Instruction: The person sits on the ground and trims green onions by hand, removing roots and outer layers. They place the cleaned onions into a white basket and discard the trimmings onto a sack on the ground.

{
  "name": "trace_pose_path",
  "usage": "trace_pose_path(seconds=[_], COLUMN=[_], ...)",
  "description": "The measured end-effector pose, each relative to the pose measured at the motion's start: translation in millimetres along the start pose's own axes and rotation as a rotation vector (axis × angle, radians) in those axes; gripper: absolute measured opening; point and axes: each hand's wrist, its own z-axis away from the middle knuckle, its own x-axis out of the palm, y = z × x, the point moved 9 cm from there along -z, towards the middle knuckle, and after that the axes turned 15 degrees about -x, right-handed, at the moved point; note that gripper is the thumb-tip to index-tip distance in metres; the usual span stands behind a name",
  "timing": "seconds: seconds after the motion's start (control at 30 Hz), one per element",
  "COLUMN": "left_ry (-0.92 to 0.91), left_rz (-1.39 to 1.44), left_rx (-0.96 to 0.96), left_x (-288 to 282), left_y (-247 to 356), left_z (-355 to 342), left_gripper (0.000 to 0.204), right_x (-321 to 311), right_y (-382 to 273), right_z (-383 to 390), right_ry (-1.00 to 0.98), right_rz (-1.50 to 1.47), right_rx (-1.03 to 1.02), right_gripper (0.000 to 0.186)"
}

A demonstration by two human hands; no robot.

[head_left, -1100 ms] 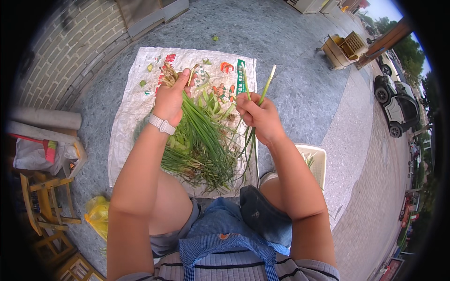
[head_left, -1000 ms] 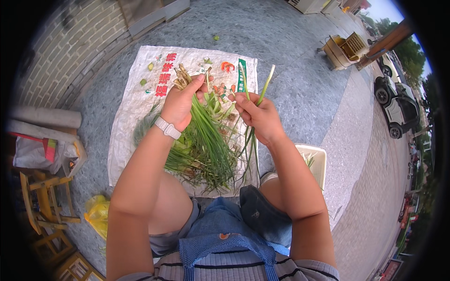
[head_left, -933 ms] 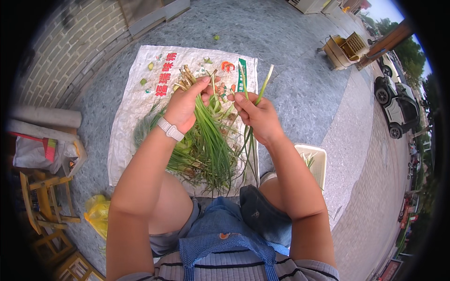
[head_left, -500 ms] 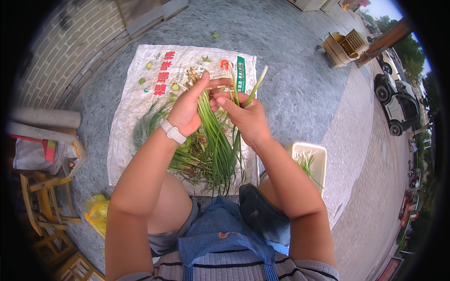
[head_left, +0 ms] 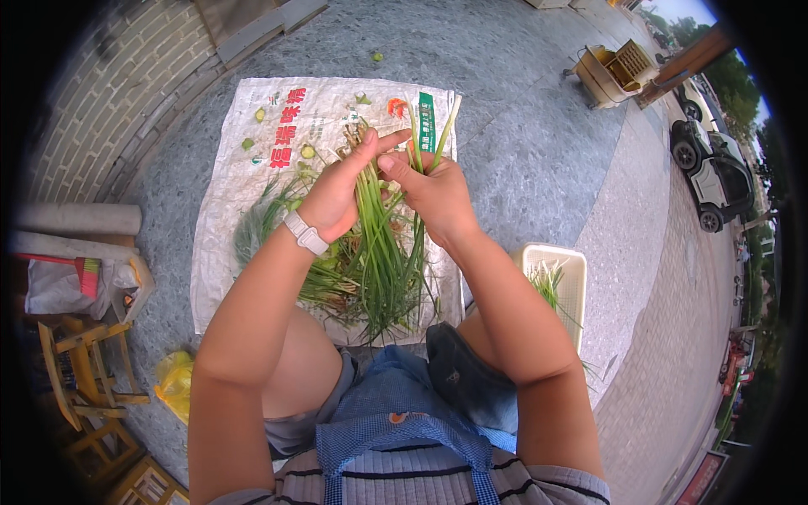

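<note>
My left hand grips a bunch of green onions near the root ends, which point up, while the long leaves hang down. My right hand holds a few pale-stemmed stalks upright, its thumb and fingers reaching to the bunch and touching or nearly touching my left fingers. Beneath both hands lies a white woven sack, spread flat, with loose greens, trimmings and small pale-green scraps on it. Whether my right fingertips also grip part of the bunch is unclear.
A cream plastic basket with stalks sits right of my knee. At left are a yellow bag, wooden chairs, rolled material and a brick wall. A mop bucket, post and parked vehicle are at right.
My left hand moved rightward with the bunch. My right hand moved left and slightly up with its stalks, so the two hands now meet near the middle of the sack.
</note>
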Motion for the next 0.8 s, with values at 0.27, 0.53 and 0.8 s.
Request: trace_pose_path(seconds=[0.27, 0.53, 0.8], left_ry=[-0.035, 0.127, 0.465], left_rz=[0.101, -0.079, 0.145], left_rx=[0.070, 0.090, 0.148], left_x=[-13, -30, -83], left_y=[4, 16, 32], left_z=[-1, 10, 19], left_gripper=[0.066, 0.050, 0.035], right_x=[6, -17, -39], right_y=[-4, 3, 19], right_z=[2, -9, -12], right_ry=[-0.196, -0.143, -0.102], right_rz=[0.501, 0.213, -0.014], right_rx=[-0.224, -0.038, 0.149], right_gripper=[0.016, 0.015, 0.021])
